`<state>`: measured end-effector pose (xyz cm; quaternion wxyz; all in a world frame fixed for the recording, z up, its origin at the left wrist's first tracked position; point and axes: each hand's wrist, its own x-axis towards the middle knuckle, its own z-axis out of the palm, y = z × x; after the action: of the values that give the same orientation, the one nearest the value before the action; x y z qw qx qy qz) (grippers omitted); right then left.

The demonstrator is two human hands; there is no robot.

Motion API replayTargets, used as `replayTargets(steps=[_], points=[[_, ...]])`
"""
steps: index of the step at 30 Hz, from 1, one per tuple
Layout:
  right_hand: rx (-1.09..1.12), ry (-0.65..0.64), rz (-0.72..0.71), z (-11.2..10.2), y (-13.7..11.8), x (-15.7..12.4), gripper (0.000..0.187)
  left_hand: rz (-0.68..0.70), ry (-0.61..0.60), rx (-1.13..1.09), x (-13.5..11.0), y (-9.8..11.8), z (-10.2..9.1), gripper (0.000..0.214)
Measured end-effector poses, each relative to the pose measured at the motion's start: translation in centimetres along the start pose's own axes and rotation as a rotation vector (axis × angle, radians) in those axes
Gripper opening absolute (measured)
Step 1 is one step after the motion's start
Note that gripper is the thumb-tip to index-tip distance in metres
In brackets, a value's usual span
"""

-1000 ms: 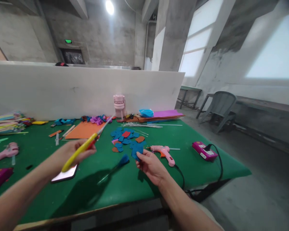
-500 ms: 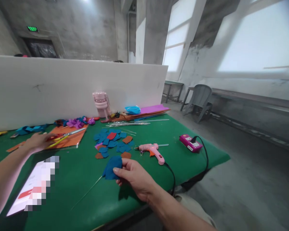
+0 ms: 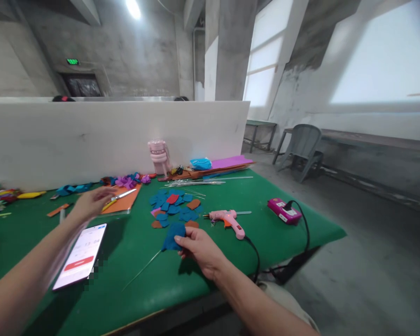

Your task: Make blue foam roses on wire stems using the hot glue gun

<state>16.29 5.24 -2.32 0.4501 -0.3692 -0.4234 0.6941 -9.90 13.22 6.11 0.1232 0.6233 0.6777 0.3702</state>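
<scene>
My right hand [image 3: 201,249] pinches a blue petal-shaped piece [image 3: 175,235] between thumb and fingers. A thin wire [image 3: 143,268] sticks out from its lower end toward the lower left. At the left, my left hand [image 3: 95,201] reaches over the handles of a pair of scissors [image 3: 121,198], fingers stretched out and holding nothing I can see. The scissors have a yellow handle part showing and rest on an orange sheet [image 3: 135,201]. Beyond my right hand lies a spread of small cut pieces [image 3: 175,208], mostly blue with some brown and red.
A pink glue gun [image 3: 227,218] lies right of the cut pieces, its cord running off the front edge. Farther right is a magenta power box [image 3: 283,212]. A lit phone [image 3: 80,256] lies below my left forearm. Wires [image 3: 196,182] and a pink bottle [image 3: 158,156] are toward the back.
The view has shifted left and up. My left hand has moved right, farther over the scissors' handles. My right hand still holds the blue piece.
</scene>
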Motion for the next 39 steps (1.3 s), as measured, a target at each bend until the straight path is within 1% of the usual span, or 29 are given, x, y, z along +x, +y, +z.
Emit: replayTargets(steps=[1,2,3,4,5,6,7,9,12,15,17,20,22,27,32,37,39], points=[[-0.022,0.002,-0.017,0.1,0.1,-0.1,0.027,0.022,-0.099,-0.068,-2.0,0.9,0.4,0.049],[-0.048,0.0,-0.037,0.2,0.1,-0.2,0.026,0.018,-0.241,-0.243,-4.2,1.8,0.9,0.046],[-0.072,-0.005,-0.059,0.4,0.1,-0.3,0.026,-0.007,-0.352,-0.355,-6.6,2.7,1.4,0.043],[-0.094,-0.016,-0.081,0.5,0.2,-0.4,0.025,-0.039,-0.444,-0.41,-8.9,3.6,2.0,0.041],[-0.113,-0.033,-0.099,0.6,0.2,-0.5,0.025,-0.079,-0.51,-0.458,-11.0,4.4,2.5,0.038],[-0.133,-0.052,-0.113,0.7,0.3,-0.6,0.025,-0.112,-0.565,-0.512,-12.7,5.0,2.9,0.034],[-0.152,-0.071,-0.122,0.8,0.3,-0.7,0.024,-0.141,-0.565,-0.568,-14.0,5.4,3.3,0.031],[-0.192,-0.101,-0.124,0.9,0.5,-0.9,0.024,-0.211,-0.506,-0.627,-15.4,5.8,3.9,0.028],[-0.227,-0.145,-0.12,0.8,0.8,-0.9,0.026,-0.236,-0.475,-0.687,-15.4,5.1,4.5,0.025],[-0.217,-0.193,-0.097,0.9,1.1,-0.9,0.029,-0.264,-0.5,-0.727,-15.1,4.0,5.0,0.024],[-0.22,-0.192,-0.092,0.9,1.3,-0.7,0.029,-0.264,-0.498,-0.735,-15.2,3.5,5.4,0.023],[-0.254,-0.163,-0.124,1.0,1.4,-0.4,0.029,-0.263,-0.461,-0.752,-15.5,3.1,5.8,0.023],[-0.262,-0.147,-0.134,0.9,1.4,-0.2,0.033,-0.263,-0.438,-0.764,-15.5,3.2,5.9,0.023],[-0.26,-0.112,-0.106,0.8,1.0,0.0,0.037,-0.283,-0.388,-0.792,-15.3,3.5,5.8,0.023],[-0.245,-0.147,-0.099,0.8,0.9,-0.2,0.036,-0.35,-0.432,-0.927,-15.4,4.1,5.6,0.024],[-0.219,-0.188,-0.078,0.5,1.0,-0.4,0.035,-0.371,-0.393,-0.93,-15.4,4.3,5.9,0.021],[-0.205,-0.194,-0.078,0.4,0.9,-0.5,0.034,-0.388,-0.398,-0.954,-15.4,4.3,6.1,0.021]])
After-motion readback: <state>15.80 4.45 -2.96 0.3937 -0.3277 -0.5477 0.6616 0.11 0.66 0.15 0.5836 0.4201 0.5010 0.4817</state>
